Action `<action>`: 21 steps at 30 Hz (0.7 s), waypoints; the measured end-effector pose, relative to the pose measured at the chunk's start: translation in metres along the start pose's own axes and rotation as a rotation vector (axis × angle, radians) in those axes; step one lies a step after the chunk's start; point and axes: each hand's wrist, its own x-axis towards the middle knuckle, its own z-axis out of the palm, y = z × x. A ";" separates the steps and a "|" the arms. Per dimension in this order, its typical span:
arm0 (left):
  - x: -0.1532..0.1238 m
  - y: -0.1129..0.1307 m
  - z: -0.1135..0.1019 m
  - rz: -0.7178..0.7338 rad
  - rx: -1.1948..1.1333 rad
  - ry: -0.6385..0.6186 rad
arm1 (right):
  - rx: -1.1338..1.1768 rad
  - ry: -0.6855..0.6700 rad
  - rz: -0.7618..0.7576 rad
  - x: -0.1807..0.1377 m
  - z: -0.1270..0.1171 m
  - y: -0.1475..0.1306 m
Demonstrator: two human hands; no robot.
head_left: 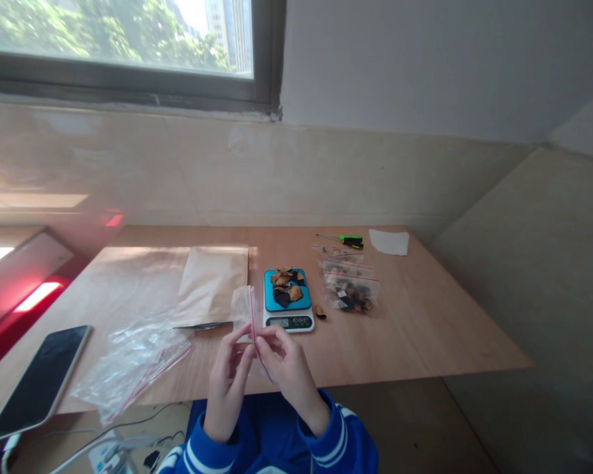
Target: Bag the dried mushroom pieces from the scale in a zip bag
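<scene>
A small zip bag (pixel 244 309), clear with a red seal line, is held upright just in front of the scale (pixel 289 322), nearer the person; its top edge is pinched between the fingertips of the left hand (pixel 230 382) and the right hand (pixel 289 368), both closed narrowly on it; whether anything lies inside cannot be made out. Dried brown and dark pieces (pixel 286 288) are heaped on the scale's teal plate; the display figures are too small to be read. Filled bags (pixel 350 289) of similar pieces are stacked just right of the scale; their number is hard to tell. One loose piece (pixel 320 311) lies between them and the scale. Tweezers (pixel 202 325) and a brown envelope (pixel 210 283) are seen left of the scale; a heap of clear bags (pixel 133 362) lies further left; a phone (pixel 42 382), well left, is cut off at its lower corner.
</scene>
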 end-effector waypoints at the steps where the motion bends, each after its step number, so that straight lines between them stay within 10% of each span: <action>1: 0.000 -0.001 0.003 -0.015 -0.022 0.001 | -0.012 0.015 0.003 -0.001 -0.001 0.001; 8: 0.001 -0.004 0.004 -0.016 -0.051 0.117 | -0.228 0.062 -0.020 -0.003 -0.009 -0.003; 13: 0.007 -0.005 -0.019 -0.009 0.044 0.412 | -0.288 0.381 -0.062 0.012 -0.038 0.012; 17: 0.008 -0.003 -0.027 0.060 0.181 0.388 | -0.410 0.044 -0.143 0.037 -0.061 0.024; 21: 0.009 0.000 -0.027 0.156 0.398 0.338 | -0.802 0.026 -0.151 0.087 -0.078 0.032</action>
